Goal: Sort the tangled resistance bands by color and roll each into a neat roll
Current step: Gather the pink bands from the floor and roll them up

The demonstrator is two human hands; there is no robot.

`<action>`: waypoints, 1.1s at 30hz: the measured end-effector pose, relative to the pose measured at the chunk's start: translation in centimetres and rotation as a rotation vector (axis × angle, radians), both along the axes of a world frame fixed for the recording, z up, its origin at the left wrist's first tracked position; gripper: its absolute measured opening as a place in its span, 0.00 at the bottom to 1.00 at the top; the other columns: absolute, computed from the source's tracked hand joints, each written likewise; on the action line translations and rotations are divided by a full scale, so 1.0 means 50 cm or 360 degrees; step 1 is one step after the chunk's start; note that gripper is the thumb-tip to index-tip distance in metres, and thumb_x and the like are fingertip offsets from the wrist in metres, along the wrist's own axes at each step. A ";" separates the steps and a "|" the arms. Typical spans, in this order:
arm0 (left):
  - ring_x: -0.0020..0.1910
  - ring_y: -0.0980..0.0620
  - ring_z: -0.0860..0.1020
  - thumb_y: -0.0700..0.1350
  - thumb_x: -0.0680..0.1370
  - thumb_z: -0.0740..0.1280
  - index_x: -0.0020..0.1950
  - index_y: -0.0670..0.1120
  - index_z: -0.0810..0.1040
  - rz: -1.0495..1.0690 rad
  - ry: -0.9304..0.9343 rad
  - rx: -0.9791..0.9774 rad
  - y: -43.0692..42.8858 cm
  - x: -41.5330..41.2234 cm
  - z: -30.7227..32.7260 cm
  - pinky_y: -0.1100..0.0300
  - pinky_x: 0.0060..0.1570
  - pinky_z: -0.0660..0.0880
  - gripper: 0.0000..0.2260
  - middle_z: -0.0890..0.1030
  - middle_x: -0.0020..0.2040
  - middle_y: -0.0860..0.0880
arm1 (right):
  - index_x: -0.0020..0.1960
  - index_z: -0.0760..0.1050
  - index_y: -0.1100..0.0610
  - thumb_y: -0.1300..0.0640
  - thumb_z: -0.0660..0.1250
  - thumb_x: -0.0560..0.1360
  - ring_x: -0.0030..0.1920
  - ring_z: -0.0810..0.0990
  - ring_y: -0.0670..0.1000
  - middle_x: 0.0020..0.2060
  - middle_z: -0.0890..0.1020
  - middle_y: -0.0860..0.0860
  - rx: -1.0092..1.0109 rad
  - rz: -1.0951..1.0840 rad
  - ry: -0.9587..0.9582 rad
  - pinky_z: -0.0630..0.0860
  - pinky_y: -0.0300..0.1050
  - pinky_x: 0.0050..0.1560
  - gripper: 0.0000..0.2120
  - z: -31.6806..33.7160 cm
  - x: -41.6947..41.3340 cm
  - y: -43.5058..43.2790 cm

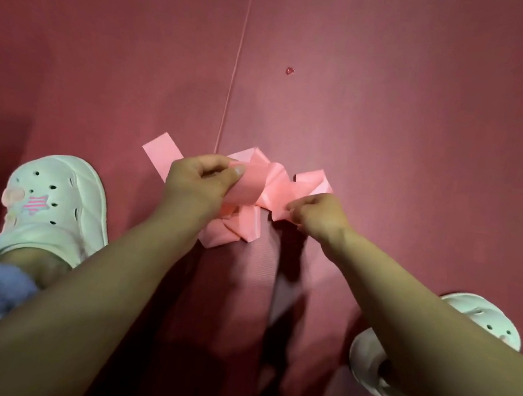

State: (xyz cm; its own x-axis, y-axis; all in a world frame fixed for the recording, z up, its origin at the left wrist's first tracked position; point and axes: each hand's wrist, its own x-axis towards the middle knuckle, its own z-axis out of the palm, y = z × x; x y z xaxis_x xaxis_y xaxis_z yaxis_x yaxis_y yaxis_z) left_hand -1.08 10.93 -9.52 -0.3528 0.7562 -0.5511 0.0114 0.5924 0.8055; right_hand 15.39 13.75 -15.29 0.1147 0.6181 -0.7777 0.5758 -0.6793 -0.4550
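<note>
A light pink resistance band (267, 187) lies crumpled and twisted in loops on the dark red mat (390, 130). One flat end (161, 155) sticks out to the left, past my left hand. My left hand (200, 181) pinches a wide fold of the band between thumb and fingers, lifted a little off the mat. My right hand (316, 218) pinches another fold of the same band at its right side, low near the mat. A dark maroon band (288, 284) runs from under the pink tangle toward me, hard to tell from the mat.
My left foot in a white clog (55, 208) stands on the mat left of the bands; the right white clog (479, 320) is at lower right, partly behind my forearm. A mat seam (235, 66) runs away from the tangle. A tiny pink speck (290, 71) lies farther out.
</note>
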 end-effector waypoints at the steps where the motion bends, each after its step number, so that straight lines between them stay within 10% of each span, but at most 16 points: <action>1: 0.38 0.51 0.76 0.37 0.77 0.68 0.48 0.39 0.81 0.0008 -0.0003 0.0004 -0.002 0.001 0.001 0.62 0.31 0.76 0.03 0.78 0.41 0.43 | 0.48 0.81 0.68 0.66 0.63 0.72 0.45 0.78 0.57 0.45 0.83 0.62 0.0049 -0.0040 0.0011 0.76 0.55 0.54 0.09 0.006 -0.001 0.001; 10: 0.37 0.54 0.75 0.37 0.76 0.69 0.43 0.45 0.83 0.0127 0.0043 0.0233 0.003 0.019 0.130 0.55 0.47 0.75 0.04 0.80 0.37 0.49 | 0.41 0.81 0.57 0.73 0.65 0.72 0.26 0.78 0.38 0.30 0.81 0.50 0.0480 -0.0057 0.0483 0.73 0.27 0.30 0.13 0.284 0.011 0.015; 24: 0.43 0.52 0.83 0.40 0.76 0.69 0.47 0.48 0.85 -0.0023 -0.0326 0.0658 -0.052 0.029 0.443 0.59 0.46 0.80 0.06 0.86 0.44 0.47 | 0.49 0.80 0.62 0.77 0.64 0.71 0.37 0.82 0.47 0.39 0.82 0.55 0.0688 -0.0327 0.1180 0.81 0.38 0.41 0.14 0.609 0.009 -0.066; 33: 0.47 0.47 0.84 0.41 0.75 0.72 0.47 0.48 0.86 -0.0036 0.0044 0.0673 -0.016 0.041 0.437 0.45 0.53 0.79 0.05 0.86 0.42 0.49 | 0.49 0.80 0.62 0.79 0.59 0.72 0.35 0.84 0.47 0.40 0.83 0.57 0.0836 -0.0296 0.0964 0.80 0.38 0.37 0.18 0.594 0.002 -0.038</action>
State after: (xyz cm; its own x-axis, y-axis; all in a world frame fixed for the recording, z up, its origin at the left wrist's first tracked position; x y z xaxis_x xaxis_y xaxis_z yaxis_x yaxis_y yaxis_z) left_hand 0.95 10.11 12.31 -0.3439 0.9214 -0.1810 0.0458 0.2090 0.9769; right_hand 15.47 11.87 14.39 -0.0956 0.9309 -0.3525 0.0273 -0.3516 -0.9358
